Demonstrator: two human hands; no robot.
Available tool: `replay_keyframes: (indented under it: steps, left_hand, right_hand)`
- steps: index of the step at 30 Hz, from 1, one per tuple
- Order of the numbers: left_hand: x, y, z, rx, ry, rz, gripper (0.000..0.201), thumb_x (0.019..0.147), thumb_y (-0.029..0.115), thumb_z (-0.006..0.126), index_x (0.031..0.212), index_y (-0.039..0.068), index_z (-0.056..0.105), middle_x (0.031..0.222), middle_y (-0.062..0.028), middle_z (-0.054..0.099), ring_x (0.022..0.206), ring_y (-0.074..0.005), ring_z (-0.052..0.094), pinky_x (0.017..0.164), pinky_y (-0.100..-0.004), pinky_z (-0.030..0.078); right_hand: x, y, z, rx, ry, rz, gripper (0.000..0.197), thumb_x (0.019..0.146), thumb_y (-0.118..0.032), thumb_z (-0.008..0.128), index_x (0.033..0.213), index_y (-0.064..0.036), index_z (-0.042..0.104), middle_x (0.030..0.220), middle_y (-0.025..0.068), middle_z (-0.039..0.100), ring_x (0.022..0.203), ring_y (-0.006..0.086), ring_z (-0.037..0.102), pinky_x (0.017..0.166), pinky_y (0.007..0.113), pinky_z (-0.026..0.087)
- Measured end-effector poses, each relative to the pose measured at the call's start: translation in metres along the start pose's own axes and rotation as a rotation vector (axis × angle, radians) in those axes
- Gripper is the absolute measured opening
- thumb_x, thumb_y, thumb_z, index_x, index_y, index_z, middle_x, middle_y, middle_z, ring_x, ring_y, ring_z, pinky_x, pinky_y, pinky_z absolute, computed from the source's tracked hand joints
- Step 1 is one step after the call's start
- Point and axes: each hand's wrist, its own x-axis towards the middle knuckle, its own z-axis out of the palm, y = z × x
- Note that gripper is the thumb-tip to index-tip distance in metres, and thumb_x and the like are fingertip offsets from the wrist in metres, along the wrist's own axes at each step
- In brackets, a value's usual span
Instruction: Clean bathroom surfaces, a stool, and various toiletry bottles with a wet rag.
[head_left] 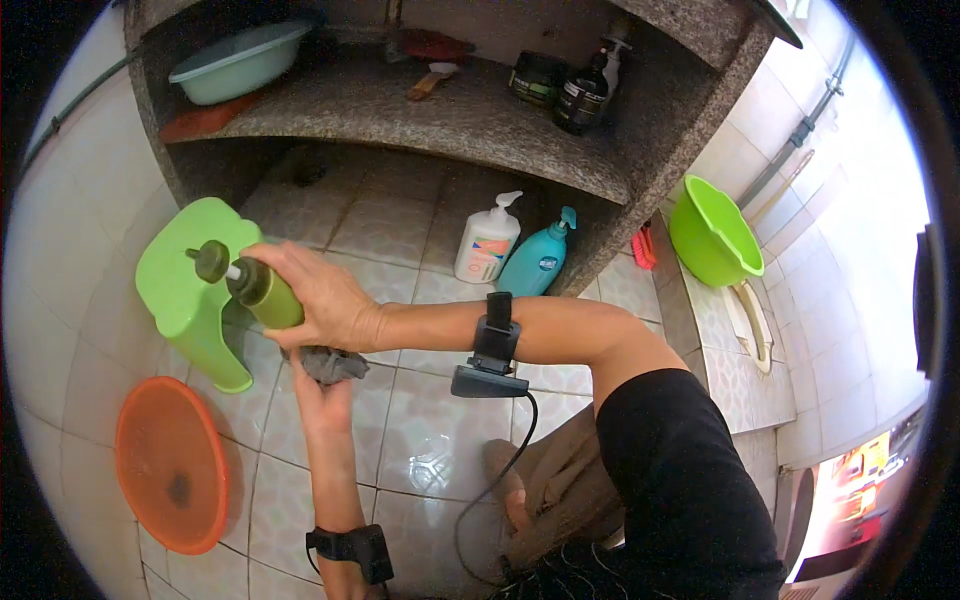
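Note:
A green pump bottle point(272, 300) with a dark pump head is tilted in the grip of my right hand point(330, 300), whose fingers wrap round its body. The pump head points to the left, over the green plastic stool point(165, 265). Just below, my left hand point(322, 400) holds a crumpled grey cloth point(333, 366) close to the base of the bottle. My right hand and the bottle partly hide the left fingers, and whether the cloth touches the bottle cannot be made out.
An orange basin point(172, 465) lies at the left on the tiled floor. White point(489, 240) and teal point(537, 257) pump bottles stand under the stone shelf point(420, 118), which bears a pale basin point(240, 65), a brush point(432, 82) and dark bottles. A green basin point(715, 235) rests at right.

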Motion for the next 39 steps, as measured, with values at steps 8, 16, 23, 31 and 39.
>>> replay_keyframes:
  steps: [8,16,23,31,39]
  left_hand:
    - [-0.022,0.025,0.048,0.090,-0.164,0.141,0.041,0.089,0.027,0.054,0.123,0.008,0.043,0.119,-0.0042,0.051,0.112,-0.0225,0.048,0.098,-0.0411,0.040]
    - [-0.006,0.063,0.030,-0.151,-0.183,0.214,0.042,0.088,0.025,0.055,0.123,0.005,0.041,0.117,-0.0062,0.050,0.114,-0.0260,0.046,0.101,-0.0460,0.038]
    - [-0.004,0.067,0.025,-0.288,-0.047,0.210,0.032,0.089,0.019,0.053,0.117,0.003,0.048,0.115,-0.0116,0.053,0.112,-0.0283,0.047,0.102,-0.0496,0.035]
    - [0.008,0.061,0.013,-0.288,-0.089,0.181,0.033,0.090,0.020,0.053,0.118,0.004,0.047,0.117,-0.0121,0.052,0.114,-0.0283,0.046,0.102,-0.0496,0.036]
    - [0.011,0.048,0.022,-0.177,-0.058,0.216,0.040,0.090,0.024,0.053,0.123,0.004,0.042,0.121,-0.0093,0.049,0.115,-0.0283,0.045,0.102,-0.0474,0.036]
  right_hand:
    - [0.025,-0.003,-0.073,-0.441,-0.088,-0.133,0.083,0.058,-0.019,0.077,0.130,-0.0185,0.035,0.121,0.0104,0.047,0.110,0.0312,0.047,0.091,0.039,0.044]
    - [0.012,0.035,-0.238,-0.793,0.507,0.193,0.082,0.062,-0.030,0.075,0.129,-0.0098,0.033,0.118,0.0138,0.050,0.105,0.0308,0.052,0.088,0.039,0.044]
    - [-0.035,0.094,-0.338,-1.010,0.835,0.554,0.091,0.066,-0.039,0.073,0.134,-0.0063,0.022,0.123,0.0242,0.042,0.109,0.0378,0.048,0.088,0.045,0.043]
    - [-0.052,0.105,-0.346,-1.116,0.790,0.639,0.093,0.078,-0.032,0.064,0.140,-0.0031,0.000,0.135,0.0303,0.021,0.113,0.0485,0.039,0.090,0.051,0.040]
    - [-0.048,0.092,-0.303,-1.614,0.488,0.178,0.081,0.076,-0.019,0.064,0.140,-0.0065,0.017,0.139,0.0233,0.024,0.126,0.0397,0.026,0.102,0.048,0.025]
